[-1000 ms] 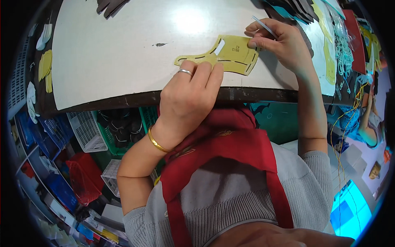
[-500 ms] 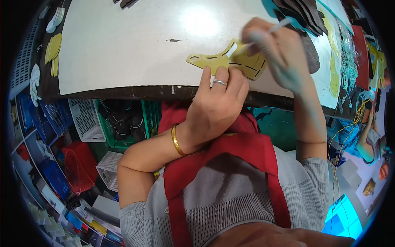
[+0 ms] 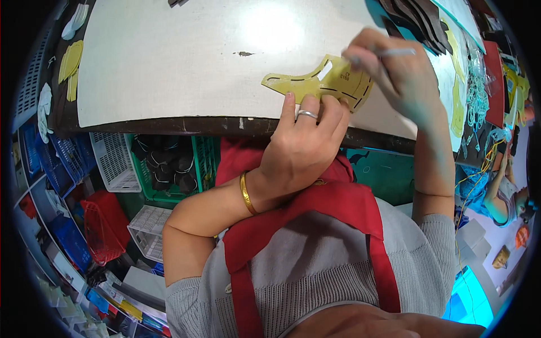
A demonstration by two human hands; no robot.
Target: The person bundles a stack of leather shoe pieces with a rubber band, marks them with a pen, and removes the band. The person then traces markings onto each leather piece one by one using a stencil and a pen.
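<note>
A yellow pattern template [image 3: 307,85], curved and pierced with dashed slots, lies flat on the pale tabletop [image 3: 169,67] near its front edge. Fingers stretched out, my left hand [image 3: 304,138] presses down on the template's near edge. My right hand [image 3: 407,79] is closed around a slim whitish pen [image 3: 397,52] over the template's right end. The pen's tip is hidden behind my fingers, so I cannot tell whether it touches anything.
Dark brown cut pieces [image 3: 420,22] are stacked at the back right, near tangled teal cords [image 3: 478,84]. Yellow templates [image 3: 70,62] and a white glove [image 3: 44,110] lie at the left. Below stand a green crate [image 3: 205,163] and a red basket [image 3: 104,228]. Another person [image 3: 499,197] is far right.
My right hand has moved right and slightly nearer, from the template's open slot to its right end. The template and my left hand sit slightly farther right in the picture.
</note>
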